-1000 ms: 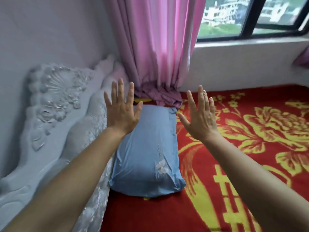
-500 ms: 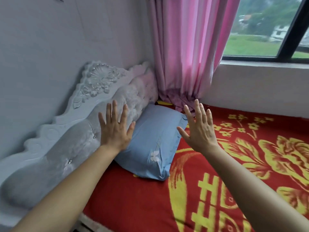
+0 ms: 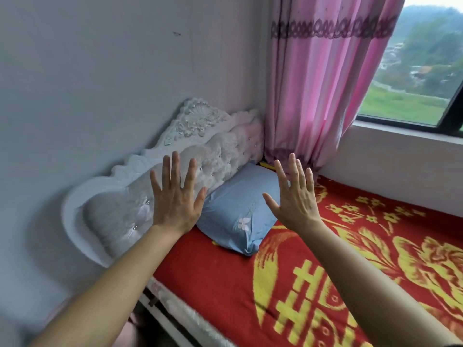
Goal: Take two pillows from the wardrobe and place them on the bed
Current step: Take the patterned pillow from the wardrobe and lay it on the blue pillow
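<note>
One light blue pillow (image 3: 238,209) with a small white flower on it lies on the bed (image 3: 218,279), its far end against the white padded headboard (image 3: 120,214). The bed is covered by a red blanket with yellow flowers. My left hand (image 3: 175,201) is raised in the air in front of the headboard, left of the pillow, fingers spread and holding nothing. My right hand (image 3: 295,199) is raised over the pillow's right edge, fingers also spread and empty. Neither hand touches the pillow. No second pillow and no wardrobe are in view.
A pink curtain (image 3: 320,83) hangs in the corner behind the pillow, beside a window (image 3: 421,71) over a white ledge. A plain wall (image 3: 100,71) runs along the left. The bed's near edge (image 3: 180,319) shows at bottom centre.
The view has pulled back from the bed and swung left, so the pillow looks smaller and farther. Both hands stay raised, spread and empty. The pillow has not moved.
</note>
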`<state>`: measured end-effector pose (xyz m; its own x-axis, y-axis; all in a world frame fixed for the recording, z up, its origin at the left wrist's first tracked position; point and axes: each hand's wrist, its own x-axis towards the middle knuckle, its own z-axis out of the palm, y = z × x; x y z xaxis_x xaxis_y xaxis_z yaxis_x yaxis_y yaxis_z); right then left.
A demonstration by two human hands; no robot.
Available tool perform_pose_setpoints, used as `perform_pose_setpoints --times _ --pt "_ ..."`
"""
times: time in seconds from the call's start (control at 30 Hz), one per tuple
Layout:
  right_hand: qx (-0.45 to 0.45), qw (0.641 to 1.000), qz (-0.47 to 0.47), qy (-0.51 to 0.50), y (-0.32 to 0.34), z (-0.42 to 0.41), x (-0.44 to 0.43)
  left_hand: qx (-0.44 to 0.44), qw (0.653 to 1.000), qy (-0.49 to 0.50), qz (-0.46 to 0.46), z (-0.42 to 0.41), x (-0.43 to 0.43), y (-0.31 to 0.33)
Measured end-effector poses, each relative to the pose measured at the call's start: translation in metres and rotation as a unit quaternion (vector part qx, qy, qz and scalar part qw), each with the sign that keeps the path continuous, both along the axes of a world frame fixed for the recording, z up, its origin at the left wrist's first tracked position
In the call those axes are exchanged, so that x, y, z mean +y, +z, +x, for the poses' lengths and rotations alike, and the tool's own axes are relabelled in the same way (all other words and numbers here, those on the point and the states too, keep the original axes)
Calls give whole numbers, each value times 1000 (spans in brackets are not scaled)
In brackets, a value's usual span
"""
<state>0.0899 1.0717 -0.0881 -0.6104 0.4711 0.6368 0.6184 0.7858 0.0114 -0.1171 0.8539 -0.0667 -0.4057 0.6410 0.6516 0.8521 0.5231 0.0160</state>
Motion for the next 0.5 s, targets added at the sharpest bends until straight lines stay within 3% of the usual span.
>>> perform_pose_setpoints --times 0.23,0.5 --pt "-68 993 4 98 -26 35 -118 -42 997 71 4 73 -135 -42" --pt "-39 964 -28 260 -17 10 -243 21 978 200 -46 132 -294 1"
